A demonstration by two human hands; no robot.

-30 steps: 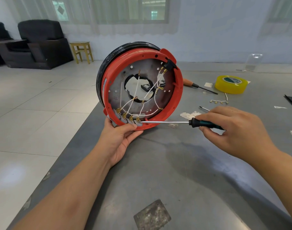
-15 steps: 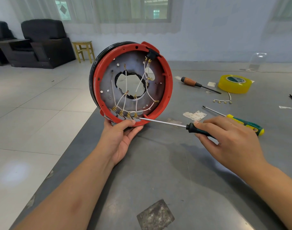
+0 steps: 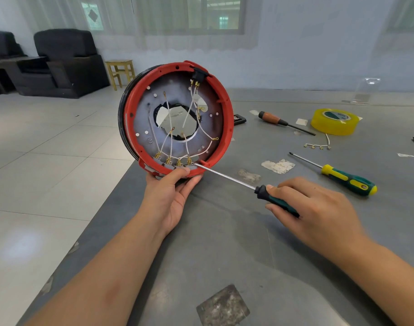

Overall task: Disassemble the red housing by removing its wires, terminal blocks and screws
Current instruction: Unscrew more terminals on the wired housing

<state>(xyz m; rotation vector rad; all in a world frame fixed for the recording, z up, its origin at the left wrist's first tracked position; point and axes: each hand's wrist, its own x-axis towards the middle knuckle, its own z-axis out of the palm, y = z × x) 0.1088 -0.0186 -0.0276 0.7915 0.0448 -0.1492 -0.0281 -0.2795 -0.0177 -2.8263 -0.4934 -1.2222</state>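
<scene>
Head view: red housing (image 3: 177, 114) is held upright at the tabletop's (image 3: 225, 243) left edge, lower rim clasped by left hand (image 3: 168, 196); screwdriver (image 3: 236, 181) is gripped by right hand (image 3: 312, 208), tip at the terminal blocks (image 3: 177, 162).

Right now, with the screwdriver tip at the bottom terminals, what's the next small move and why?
Probably seat the screwdriver tip in the rightmost brass terminal screw and turn it: white wires remain attached, and the left hand steadies the red housing.
</scene>
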